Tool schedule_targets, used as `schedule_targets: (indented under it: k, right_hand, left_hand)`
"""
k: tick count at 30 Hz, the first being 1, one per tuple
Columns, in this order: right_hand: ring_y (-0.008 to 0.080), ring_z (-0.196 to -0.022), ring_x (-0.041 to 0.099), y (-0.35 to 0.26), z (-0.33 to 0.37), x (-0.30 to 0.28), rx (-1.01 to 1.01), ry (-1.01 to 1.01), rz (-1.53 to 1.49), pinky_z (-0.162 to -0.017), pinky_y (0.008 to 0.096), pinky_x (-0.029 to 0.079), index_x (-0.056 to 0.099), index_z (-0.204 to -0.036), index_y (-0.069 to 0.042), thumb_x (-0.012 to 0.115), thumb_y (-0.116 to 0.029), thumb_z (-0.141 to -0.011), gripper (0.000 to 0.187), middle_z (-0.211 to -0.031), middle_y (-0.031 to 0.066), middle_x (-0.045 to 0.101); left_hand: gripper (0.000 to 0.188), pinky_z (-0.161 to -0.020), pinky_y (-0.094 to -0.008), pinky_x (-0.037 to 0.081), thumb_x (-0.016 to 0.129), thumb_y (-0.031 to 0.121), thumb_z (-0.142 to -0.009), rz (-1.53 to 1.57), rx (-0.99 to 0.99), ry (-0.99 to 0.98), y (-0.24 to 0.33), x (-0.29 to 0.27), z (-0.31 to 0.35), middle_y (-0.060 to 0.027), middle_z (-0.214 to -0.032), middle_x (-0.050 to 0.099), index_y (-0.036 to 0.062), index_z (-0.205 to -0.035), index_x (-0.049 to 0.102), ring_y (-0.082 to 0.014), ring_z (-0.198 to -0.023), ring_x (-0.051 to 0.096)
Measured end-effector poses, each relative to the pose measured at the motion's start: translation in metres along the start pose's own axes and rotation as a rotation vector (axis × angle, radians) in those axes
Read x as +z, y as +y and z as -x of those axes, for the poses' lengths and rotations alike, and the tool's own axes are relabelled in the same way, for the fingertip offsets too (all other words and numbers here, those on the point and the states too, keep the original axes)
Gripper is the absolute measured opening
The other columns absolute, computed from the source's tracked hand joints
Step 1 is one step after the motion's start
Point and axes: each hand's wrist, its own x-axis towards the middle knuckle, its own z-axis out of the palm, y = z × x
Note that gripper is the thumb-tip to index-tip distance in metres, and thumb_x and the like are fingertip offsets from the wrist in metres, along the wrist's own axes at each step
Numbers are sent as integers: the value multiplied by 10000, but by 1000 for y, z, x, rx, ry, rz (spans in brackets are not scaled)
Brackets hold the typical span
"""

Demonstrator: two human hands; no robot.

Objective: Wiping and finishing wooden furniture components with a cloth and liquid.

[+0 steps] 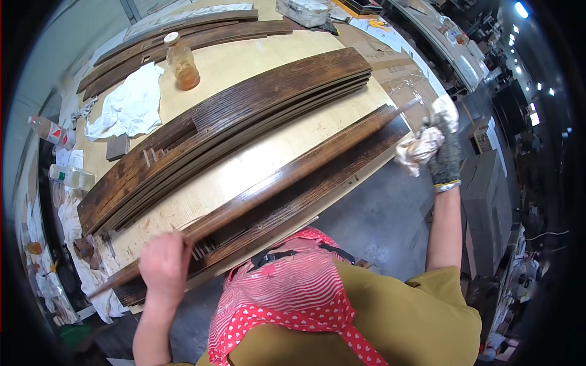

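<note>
My bare left hand (163,263) is closed round the near-left part of a long dark-brown wooden plank (287,174). The plank looks tilted up, its glossy face catching the light. Beneath it, along the table's near edge, lies another dark grained board (274,222) with pale slots near its left end. My right hand (447,152), in a grey glove, is closed on a crumpled, stained white rag (421,149), just off the plank's far right end. Its fingertips are partly hidden by the cloth.
A stack of dark planks (281,91) lies across the pale table (244,43). Behind it stand a bottle of amber liquid (182,64) and a white cloth (131,100). Plastic bottles (72,177) line the left edge. Cardboard (403,79) covers the right corner; grey boxes (485,207) stand beyond.
</note>
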Motion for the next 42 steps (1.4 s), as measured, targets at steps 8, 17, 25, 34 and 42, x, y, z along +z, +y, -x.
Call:
schedule_targets:
  k: [8,17,25,34,42]
  right_hand:
    - [154,-633,603,30,9,-6,68,39,-24,-548,258,517,548,-1108,-54,619,-181,-924,234,-820,73,619]
    - [319,-1213,487,94,121,115,-869,-1198,1052,-1052,406,370,475,-1364,-60,577,-143,-794,586,-1298,178,515]
    - [301,-955,601,46,-114,-51,-690,-386,1718,-850,373,484,599,-1166,-53,652,-35,-736,434,-1048,135,630]
    - [260,-1006,620,56,26,117,-530,-943,1426,-862,390,482,611,-1137,-66,739,-193,-661,510,-1017,143,660]
    - [350,-1063,583,57,-60,71,-655,-317,1487,-868,421,462,567,-1205,-67,586,-229,-888,357,-1121,193,616]
  left_hand:
    - [706,-919,-461,384,811,275,-603,-29,20,-240,28,26,26,-163,-1264,477,55,-1212,531,-339,-1144,469]
    - [961,-1058,-539,249,792,447,-597,66,-100,-351,22,50,15,-201,-1413,368,55,-1378,391,-385,-1292,351]
    - [937,-1030,-546,257,784,439,-602,51,-59,-318,25,55,7,-206,-1363,392,49,-1359,394,-386,-1243,377]
    - [955,-1022,-550,266,793,444,-598,33,-123,-339,19,51,21,-204,-1367,394,71,-1377,386,-389,-1260,369]
    - [960,-1046,-522,271,774,519,-611,73,-102,-328,22,51,0,-164,-1363,416,89,-1388,408,-356,-1253,398]
